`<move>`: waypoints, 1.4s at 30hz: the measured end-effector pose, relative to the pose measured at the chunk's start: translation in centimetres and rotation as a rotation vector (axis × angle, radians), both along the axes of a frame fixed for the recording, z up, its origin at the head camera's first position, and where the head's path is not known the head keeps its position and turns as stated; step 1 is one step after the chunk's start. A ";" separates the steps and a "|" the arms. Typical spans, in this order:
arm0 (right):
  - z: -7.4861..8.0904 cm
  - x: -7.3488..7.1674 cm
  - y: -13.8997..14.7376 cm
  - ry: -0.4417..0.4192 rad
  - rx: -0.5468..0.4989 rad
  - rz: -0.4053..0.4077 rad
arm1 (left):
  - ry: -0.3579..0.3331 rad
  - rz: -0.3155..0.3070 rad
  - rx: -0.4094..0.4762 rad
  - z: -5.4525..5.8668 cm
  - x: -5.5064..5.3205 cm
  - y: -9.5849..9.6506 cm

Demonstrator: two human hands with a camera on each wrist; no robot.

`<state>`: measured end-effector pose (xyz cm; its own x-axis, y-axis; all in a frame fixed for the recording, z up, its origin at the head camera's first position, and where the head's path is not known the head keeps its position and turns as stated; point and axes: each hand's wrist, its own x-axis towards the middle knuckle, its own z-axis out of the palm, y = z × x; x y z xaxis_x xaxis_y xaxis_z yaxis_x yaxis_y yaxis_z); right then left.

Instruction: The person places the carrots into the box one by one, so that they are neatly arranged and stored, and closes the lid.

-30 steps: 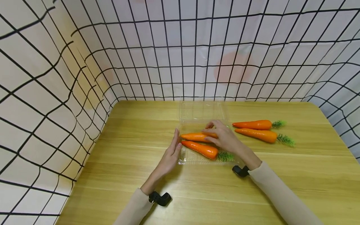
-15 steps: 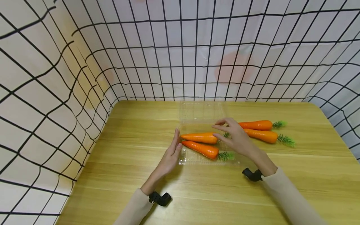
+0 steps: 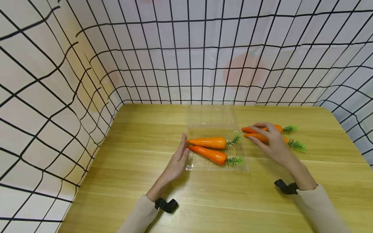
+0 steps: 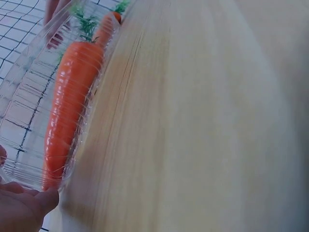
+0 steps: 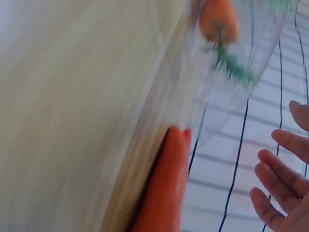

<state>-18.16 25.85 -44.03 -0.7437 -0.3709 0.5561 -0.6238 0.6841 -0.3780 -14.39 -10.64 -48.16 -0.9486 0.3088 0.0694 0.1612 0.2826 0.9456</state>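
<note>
A clear plastic clamshell box (image 3: 204, 165) lies with its lid folded back. Two orange carrots (image 3: 208, 142) with green tops lie side by side in it, tips pointing left. My left hand (image 3: 177, 158) rests against the box's left end, fingers straight. In the left wrist view, its thumb (image 4: 47, 200) is at the box's end near a carrot tip. To the right of the box, my right hand (image 3: 274, 144) is over two more carrots (image 3: 253, 137) on the table, partly covering them. Its fingers are spread, with nothing between them in the right wrist view (image 5: 285, 188).
The wooden table (image 3: 140, 139) is bounded at the back and left by a black wire grid (image 3: 189, 68) with pale sheeting behind it. Dark wrist cameras (image 3: 166, 205) are strapped to both wrists. The raised lid (image 3: 210, 115) lies near the back edge.
My right hand has let go of the rear carrot in the box and moved right, over the two carrots on the table. My left hand has stayed at the box's end.
</note>
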 end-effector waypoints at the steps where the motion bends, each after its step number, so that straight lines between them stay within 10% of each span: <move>1: 0.0 0.1 0.5 -0.009 0.006 -0.019 | 0.001 0.001 -0.001 0.0 0.0 0.0; 11: -1.1 0.3 4.3 -0.188 0.013 -0.114 | 0.004 0.000 -0.010 -0.2 0.0 0.0; 42: -3.1 0.2 8.0 -0.227 0.034 -0.144 | 0.002 0.003 -0.019 0.0 0.1 0.0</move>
